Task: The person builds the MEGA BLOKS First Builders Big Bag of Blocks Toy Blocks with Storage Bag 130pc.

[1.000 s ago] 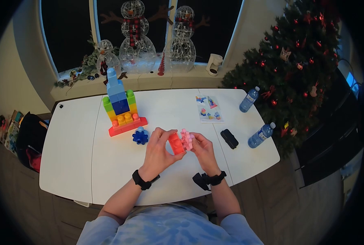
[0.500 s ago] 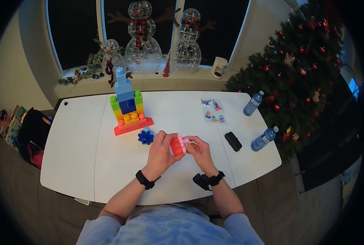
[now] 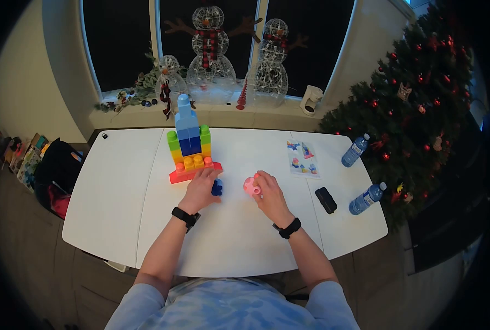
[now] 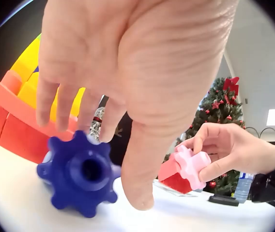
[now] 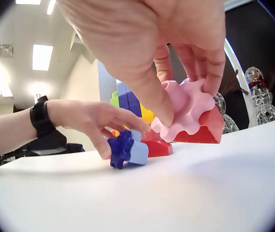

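Note:
My right hand (image 3: pixel 272 199) pinches a pink gear (image 5: pixel 193 111) by its hub, between thumb and fingers. A red block (image 5: pixel 209 131) is joined to the gear's far side, close over the table. My left hand (image 3: pixel 197 192) reaches over a dark blue gear (image 4: pixel 82 176), its fingers extended behind the gear and its thumb apart on the near side. The gear sits on the table with a light blue block (image 5: pixel 138 153) attached. Just behind stands a tower of building blocks (image 3: pixel 190 146), with a red base, yellow and green sides and a blue top.
A picture sheet (image 3: pixel 303 159) lies at the back right of the white table (image 3: pixel 107 209). Near it are a black case (image 3: pixel 326 200) and two water bottles (image 3: pixel 356 150). Beyond the table stand wire snowmen (image 3: pixel 210 60) and a decorated tree (image 3: pixel 404 110).
Both hands held the red block and pink gear, which came together. My left hand has let go and moved left to the blue gear; my right hand keeps the joined pieces.

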`<state>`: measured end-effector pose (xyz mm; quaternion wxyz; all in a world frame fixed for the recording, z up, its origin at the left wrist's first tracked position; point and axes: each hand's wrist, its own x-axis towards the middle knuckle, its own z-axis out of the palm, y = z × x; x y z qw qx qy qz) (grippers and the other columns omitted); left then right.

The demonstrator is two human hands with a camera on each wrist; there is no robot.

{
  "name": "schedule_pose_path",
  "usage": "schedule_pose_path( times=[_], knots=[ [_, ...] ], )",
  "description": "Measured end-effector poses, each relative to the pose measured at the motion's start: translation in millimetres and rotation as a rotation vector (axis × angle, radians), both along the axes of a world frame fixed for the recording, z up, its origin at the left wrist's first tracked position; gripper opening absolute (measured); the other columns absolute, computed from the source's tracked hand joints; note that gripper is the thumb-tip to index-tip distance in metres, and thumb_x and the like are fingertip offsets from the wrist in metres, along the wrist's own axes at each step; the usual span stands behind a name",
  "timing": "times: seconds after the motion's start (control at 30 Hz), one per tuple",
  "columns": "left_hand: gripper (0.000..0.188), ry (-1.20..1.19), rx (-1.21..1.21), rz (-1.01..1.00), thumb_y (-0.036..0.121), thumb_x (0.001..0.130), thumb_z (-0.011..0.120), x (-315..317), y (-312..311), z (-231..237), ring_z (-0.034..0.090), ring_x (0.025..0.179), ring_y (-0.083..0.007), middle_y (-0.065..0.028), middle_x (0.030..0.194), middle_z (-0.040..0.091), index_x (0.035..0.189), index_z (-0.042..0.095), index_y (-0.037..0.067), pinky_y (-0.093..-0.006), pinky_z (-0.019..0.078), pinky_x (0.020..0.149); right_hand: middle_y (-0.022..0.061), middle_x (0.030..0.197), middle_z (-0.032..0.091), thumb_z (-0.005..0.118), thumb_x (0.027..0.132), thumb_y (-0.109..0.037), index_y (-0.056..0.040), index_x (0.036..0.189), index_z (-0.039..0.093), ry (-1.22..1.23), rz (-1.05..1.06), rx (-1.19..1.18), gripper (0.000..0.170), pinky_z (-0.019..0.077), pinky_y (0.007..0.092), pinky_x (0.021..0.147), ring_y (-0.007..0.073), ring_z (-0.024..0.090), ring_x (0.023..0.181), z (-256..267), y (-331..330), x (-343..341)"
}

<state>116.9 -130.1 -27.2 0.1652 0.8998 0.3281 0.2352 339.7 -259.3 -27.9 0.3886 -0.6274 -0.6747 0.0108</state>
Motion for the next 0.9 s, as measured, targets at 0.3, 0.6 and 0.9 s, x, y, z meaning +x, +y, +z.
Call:
schedule_pose_path(
  times=[0.3,0.6,0.9],
  knots=[
    [0.074,-0.055,-0.114,0.126,0.005,0.067,0.087,-27.4,-11.4,4.4,0.064,0.113,-0.0345,-0.0151,0.123,0.065,0.133,0.054,0.007,-0.0421,0.0551,0.097,0.0161,0.136,0.055,0.071,0.079,0.007,-0.0029,0.111,0.059,-0.126,0.068,-0.064,0.036,0.0523,0.0437,0.097,0.0361,0.057,0.115,-37.7,17.4,-1.3],
    [0.07,-0.306,0.318,0.377,0.004,0.07,0.088,-51.2,8.5,22.2,0.063,0.117,-0.0327,-0.0137,0.127,0.063,0.133,0.057,0.007,-0.0417,0.0557,0.097,0.0175,0.138,0.056,0.076,0.087,-0.014,-0.0075,0.116,0.061,-0.054,0.079,-0.01,0.033,0.0502,0.0463,0.099,0.0358,0.055,0.125,-34.3,17.5,-2.1],
    [0.071,-0.324,0.267,0.455,0.002,0.069,0.088,-42.4,21.8,17.4,0.062,0.115,-0.0314,-0.0119,0.129,0.063,0.133,0.057,0.008,-0.0408,0.0561,0.094,0.0163,0.129,0.062,0.076,0.088,-0.014,-0.0073,0.122,0.052,0.124,0.061,-0.123,0.043,0.0551,0.0468,0.092,0.0396,0.062,0.117,-27.5,14.8,-1.6]
  ],
)
